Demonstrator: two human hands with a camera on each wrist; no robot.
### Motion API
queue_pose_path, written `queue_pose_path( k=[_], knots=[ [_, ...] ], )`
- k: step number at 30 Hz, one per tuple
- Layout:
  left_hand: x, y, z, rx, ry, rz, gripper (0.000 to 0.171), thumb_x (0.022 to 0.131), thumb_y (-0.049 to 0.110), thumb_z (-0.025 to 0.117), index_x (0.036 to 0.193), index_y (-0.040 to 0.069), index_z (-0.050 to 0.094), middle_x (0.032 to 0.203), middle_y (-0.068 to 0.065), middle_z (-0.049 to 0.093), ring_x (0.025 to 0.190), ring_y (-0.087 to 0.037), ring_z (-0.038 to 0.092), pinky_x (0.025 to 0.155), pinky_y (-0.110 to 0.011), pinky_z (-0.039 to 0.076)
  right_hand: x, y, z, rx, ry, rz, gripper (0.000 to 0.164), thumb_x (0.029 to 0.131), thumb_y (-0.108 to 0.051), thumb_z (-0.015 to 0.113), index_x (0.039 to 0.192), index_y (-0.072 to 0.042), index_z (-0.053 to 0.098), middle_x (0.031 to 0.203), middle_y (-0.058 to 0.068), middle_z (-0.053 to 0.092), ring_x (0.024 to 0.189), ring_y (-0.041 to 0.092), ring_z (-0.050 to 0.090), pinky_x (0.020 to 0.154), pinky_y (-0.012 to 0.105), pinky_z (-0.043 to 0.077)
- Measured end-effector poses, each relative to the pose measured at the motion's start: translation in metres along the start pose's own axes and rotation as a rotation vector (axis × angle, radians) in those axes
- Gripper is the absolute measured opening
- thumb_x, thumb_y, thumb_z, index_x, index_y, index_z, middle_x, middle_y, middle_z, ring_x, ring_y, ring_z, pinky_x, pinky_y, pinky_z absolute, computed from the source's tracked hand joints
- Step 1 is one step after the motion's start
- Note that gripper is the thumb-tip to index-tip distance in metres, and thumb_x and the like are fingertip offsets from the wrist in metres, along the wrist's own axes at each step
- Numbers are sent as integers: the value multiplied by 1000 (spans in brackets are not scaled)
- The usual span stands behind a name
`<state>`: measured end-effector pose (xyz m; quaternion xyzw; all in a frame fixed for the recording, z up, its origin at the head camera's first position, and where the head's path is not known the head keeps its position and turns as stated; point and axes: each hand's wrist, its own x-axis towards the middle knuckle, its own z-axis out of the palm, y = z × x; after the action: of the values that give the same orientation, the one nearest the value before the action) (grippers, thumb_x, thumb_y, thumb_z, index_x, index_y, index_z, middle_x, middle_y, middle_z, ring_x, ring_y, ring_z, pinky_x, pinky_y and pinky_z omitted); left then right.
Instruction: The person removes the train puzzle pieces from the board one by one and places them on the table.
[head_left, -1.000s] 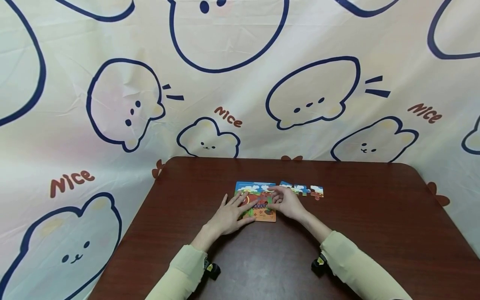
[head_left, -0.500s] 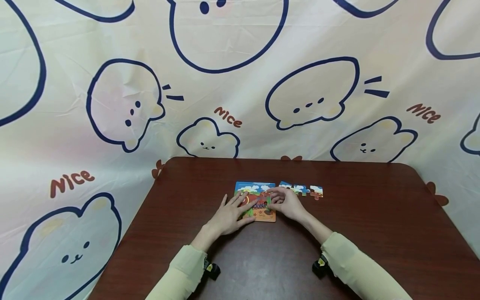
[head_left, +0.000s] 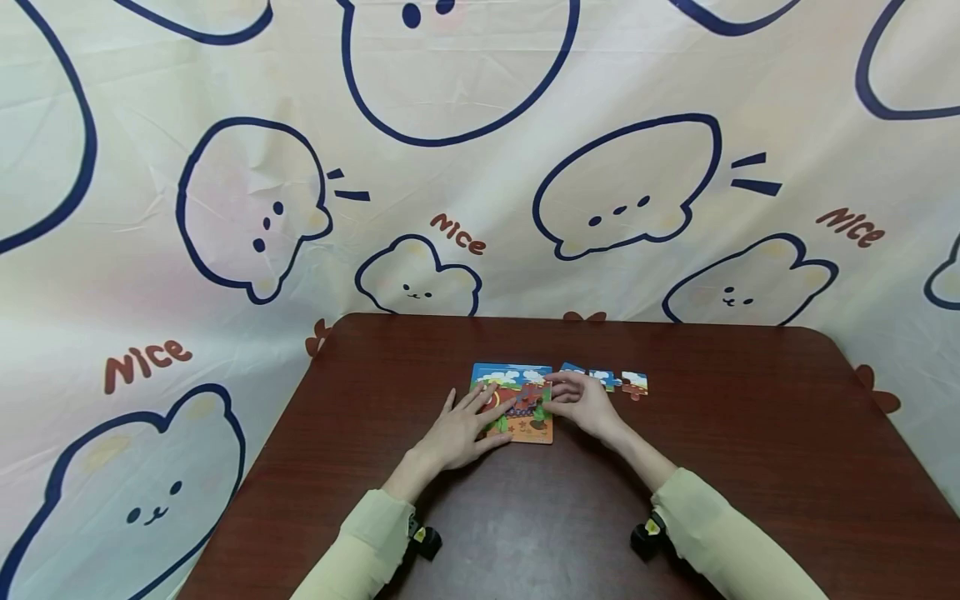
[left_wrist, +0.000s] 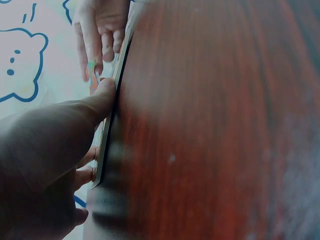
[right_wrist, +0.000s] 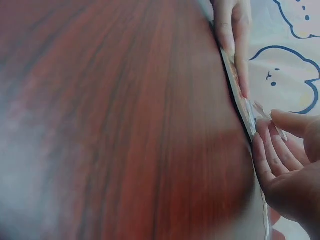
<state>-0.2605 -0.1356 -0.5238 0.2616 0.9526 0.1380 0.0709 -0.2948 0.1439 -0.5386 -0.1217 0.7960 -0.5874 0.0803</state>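
A colourful jigsaw puzzle with blue sky, white clouds and an orange lower part lies on the brown table. My left hand rests on its left side with fingers spread; in the left wrist view the thumb is down at the near edge. At the puzzle's right edge, my right hand pinches a small puzzle piece between thumb and fingers, tilted up just over the board. The same piece shows green and orange in the left wrist view. Part of the picture is hidden under the left fingers.
Several loose puzzle pieces lie in a row behind and right of my right hand, among them a blue-and-white piece and a piece at the right end. The table's far edge meets a cartoon-printed cloth.
My right hand has drawn slightly to the right with the puzzle piece, uncovering more of the puzzle's right side. The left hand stays in place on the puzzle.
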Motion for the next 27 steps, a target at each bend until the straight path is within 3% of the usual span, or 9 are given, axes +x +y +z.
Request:
queue_pose_path(
  k=[7,12,20,27],
  knots=[
    [-1,0,-1,-22,12,5,65,112,57,57,171,34,42,183,-10,29,172,-38,24,135,-74,16,-14,2,-18,95,-11,83,52,102,-10,78,150,2,63,121,21,76,94,5,75,83,25,65],
    [-2,0,-2,-44,18,5,65,111,56,58,170,32,44,183,-11,29,172,-38,23,135,-75,15,-25,6,-34,93,-17,73,54,102,-10,78,151,5,61,121,22,77,94,4,77,85,27,66],
    [-2,-1,-2,-52,13,1,65,111,57,58,171,34,43,183,-10,29,172,-37,23,135,-74,15,-45,14,-60,88,17,76,55,102,-7,77,152,5,60,112,5,80,93,3,78,83,27,67],
    [-2,0,-2,-57,11,1,65,111,56,58,170,33,44,183,-10,29,172,-37,24,135,-75,15,-55,17,-75,92,34,88,55,103,-7,77,153,6,59,114,10,81,94,4,79,82,27,67]
  ],
)
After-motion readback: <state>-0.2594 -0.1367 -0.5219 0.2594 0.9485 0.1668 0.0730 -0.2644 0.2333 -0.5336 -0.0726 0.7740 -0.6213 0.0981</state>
